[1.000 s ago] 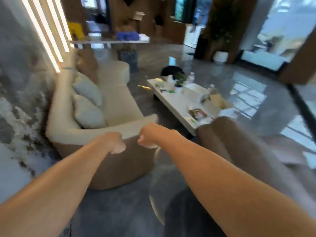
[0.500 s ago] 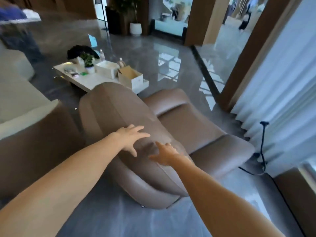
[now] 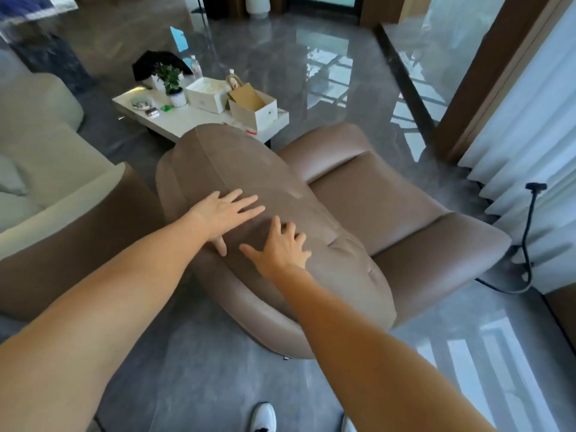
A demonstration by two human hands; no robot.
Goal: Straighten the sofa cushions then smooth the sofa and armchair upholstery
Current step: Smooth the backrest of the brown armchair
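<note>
Both palms flat, fingers spread — left hand [image 3: 229, 210] and right hand [image 3: 280, 247] gripping nothing, pressed on the brown armchair [image 3: 358, 213] backrest, directly ahead. Leather looks taut, padded, slick — best stroked, not pinched.

We note the armchair [image 3: 358, 194] as uniform matte brown, unpatterned. The sofa [image 3: 46, 157] has cream seat and arm surfaces over a brown outer side panel; its cushion [image 3: 11, 179] is pale grey. The coffee table [image 3: 184, 120] is white, carrying a white box [image 3: 207, 95] and a green-leaved plant [image 3: 170, 77] in a white pot. The floor [image 3: 280, 57] is glossy grey with marbled veining. The curtain [image 3: 530, 135] is white. One shoe [image 3: 263, 417] is white.
</note>
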